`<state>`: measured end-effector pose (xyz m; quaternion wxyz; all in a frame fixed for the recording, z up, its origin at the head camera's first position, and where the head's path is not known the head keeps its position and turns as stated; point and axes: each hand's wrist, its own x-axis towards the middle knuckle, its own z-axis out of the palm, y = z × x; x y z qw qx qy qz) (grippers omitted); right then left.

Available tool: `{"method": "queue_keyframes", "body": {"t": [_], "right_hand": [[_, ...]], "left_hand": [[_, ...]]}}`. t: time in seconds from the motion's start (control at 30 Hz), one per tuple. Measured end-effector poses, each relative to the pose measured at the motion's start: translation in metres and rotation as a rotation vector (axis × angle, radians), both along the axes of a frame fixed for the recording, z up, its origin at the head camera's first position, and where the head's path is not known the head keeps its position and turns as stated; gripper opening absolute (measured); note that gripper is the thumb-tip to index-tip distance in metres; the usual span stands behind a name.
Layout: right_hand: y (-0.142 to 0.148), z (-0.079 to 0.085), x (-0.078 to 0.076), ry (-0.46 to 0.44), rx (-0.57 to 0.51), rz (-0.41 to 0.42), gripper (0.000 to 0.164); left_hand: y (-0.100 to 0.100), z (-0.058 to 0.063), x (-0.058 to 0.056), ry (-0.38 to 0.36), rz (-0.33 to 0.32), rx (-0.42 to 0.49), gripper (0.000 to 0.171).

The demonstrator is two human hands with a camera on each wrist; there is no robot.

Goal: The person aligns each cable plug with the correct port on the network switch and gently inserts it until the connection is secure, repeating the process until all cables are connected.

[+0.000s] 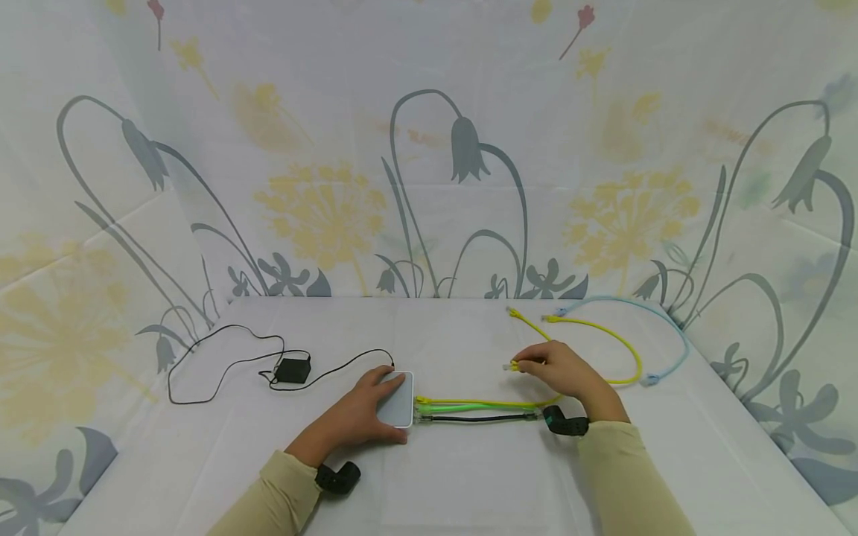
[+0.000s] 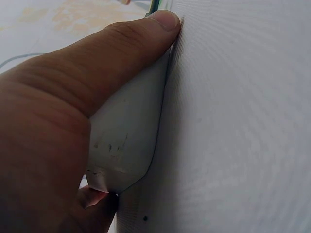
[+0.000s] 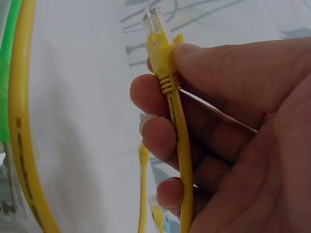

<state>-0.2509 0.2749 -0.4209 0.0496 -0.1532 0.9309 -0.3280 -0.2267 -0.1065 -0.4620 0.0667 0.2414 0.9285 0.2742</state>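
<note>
My left hand point(image 1: 365, 409) grips a small white network switch point(image 1: 397, 406) on the table, thumb along its near side. The left wrist view shows that thumb pressed along the casing point(image 2: 129, 121). Yellow point(image 1: 479, 403), green point(image 1: 462, 409) and black point(image 1: 476, 419) network cables run from its right side. To the right, my right hand point(image 1: 559, 368) pinches the yellow plug point(image 3: 164, 56) of another network cable between thumb and fingers. Its clear tip points away from the palm, and the yellow cord point(image 3: 182, 145) runs down across the curled fingers.
A black power adapter point(image 1: 293, 370) with a looped thin cord lies at the left, its lead reaching the switch's back. Behind my right hand lie a yellow plug end point(image 1: 515, 313), a second yellow cable point(image 1: 623, 342) and a light blue cable point(image 1: 677, 331). A patterned curtain point(image 1: 429, 223) backs the table.
</note>
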Motion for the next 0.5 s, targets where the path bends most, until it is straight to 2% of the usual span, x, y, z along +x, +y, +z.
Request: {"method": "queue_keyframes", "body": {"t": [0.3, 0.5], "right_hand": [[-0.014, -0.004, -0.002, -0.006, -0.01, 0.022, 0.018], [-0.023, -0.003, 0.0, 0.036, 0.003, 0.065, 0.016]], "left_hand": [[0.0, 0.0, 0.0, 0.009, -0.004, -0.006, 0.099], [0.0, -0.001, 0.0, -0.001, 0.0, -0.003, 0.099]]}}
